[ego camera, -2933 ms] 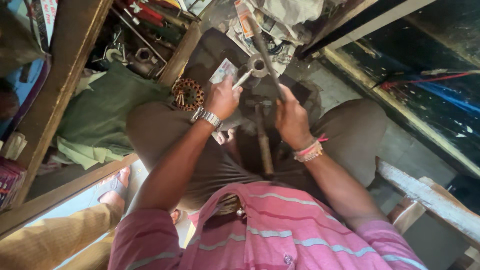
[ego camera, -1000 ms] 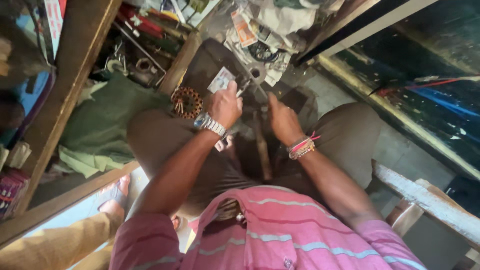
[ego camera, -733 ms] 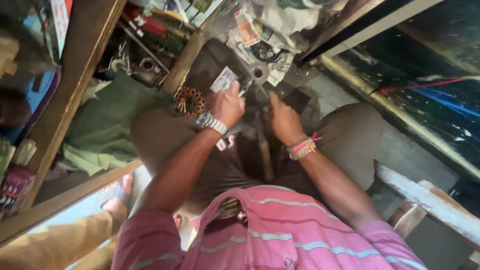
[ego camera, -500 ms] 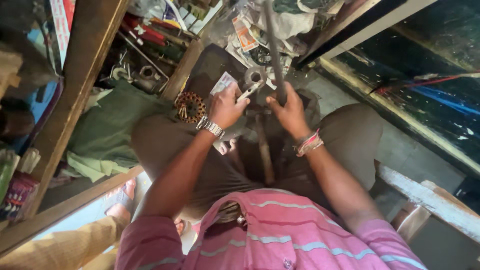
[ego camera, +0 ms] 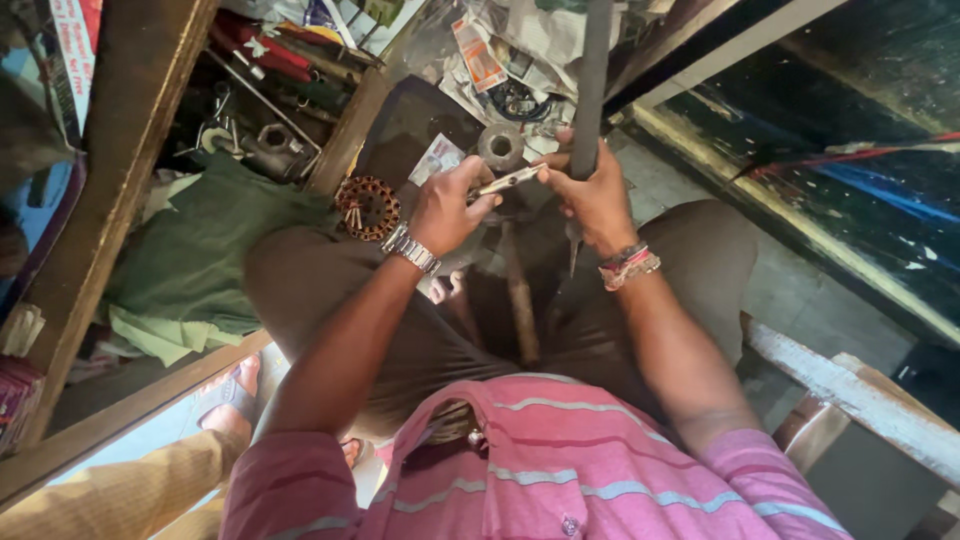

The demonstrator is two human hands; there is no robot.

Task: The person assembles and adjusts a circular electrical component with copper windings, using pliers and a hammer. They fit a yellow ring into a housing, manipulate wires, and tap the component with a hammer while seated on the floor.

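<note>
I sit with my knees apart, looking down at both hands. My left hand (ego camera: 447, 208), with a metal watch on the wrist, pinches a thin metal rod (ego camera: 507, 181) at its near end. My right hand (ego camera: 597, 196), with beaded bands on the wrist, is closed around a long dark bar (ego camera: 590, 85) that rises toward the camera. The rod's far end meets my right hand's fingers. A round grey metal part (ego camera: 500, 146) with a centre hole lies just beyond the hands. A wooden-handled tool (ego camera: 518, 292) lies between my legs.
A copper-wound motor stator (ego camera: 367, 207) sits by my left knee. A green cloth (ego camera: 205, 255) lies left of it. A wooden box with tools (ego camera: 262, 100) stands at the back left. Papers and packets (ego camera: 478, 55) litter the floor ahead. Another person's sandalled foot (ego camera: 232, 400) shows lower left.
My right hand has lifted the long dark bar upright toward the camera. My left hand has kept hold of the thin rod and brought it up beside the right hand.
</note>
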